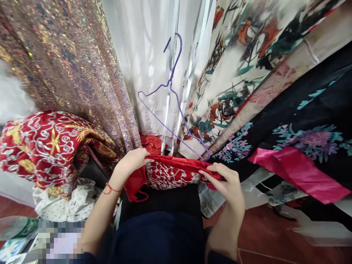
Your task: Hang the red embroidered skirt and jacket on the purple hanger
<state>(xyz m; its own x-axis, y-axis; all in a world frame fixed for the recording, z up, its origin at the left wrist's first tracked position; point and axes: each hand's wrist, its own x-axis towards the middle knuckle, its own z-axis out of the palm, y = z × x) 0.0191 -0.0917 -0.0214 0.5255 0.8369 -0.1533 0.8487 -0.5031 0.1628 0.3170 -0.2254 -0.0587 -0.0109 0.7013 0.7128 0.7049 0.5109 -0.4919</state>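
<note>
Across my lap lies a red embroidered garment [173, 176], its silver and gold pattern showing below a plain red edge. My left hand [136, 160] pinches that edge at one end. At the other end my right hand [224, 176] grips it between thumb and fingers, so the edge runs stretched between the two. Just beyond the garment a purple clothes hanger [176, 99] stands hook upward against metal bars [168, 110]; its lower right corner comes close to the red edge. A red loop dangles from the garment beneath my left hand.
Left of me, another red embroidered garment [41, 146] is heaped over white dotted cloth [68, 201]. Sequinned fabric [82, 55] hangs behind it. Floral-printed cloth [233, 55] and black embroidered cloth [316, 110] hang to the right, with a pink strip [299, 172]. A plastic bottle [19, 227] lies lower left.
</note>
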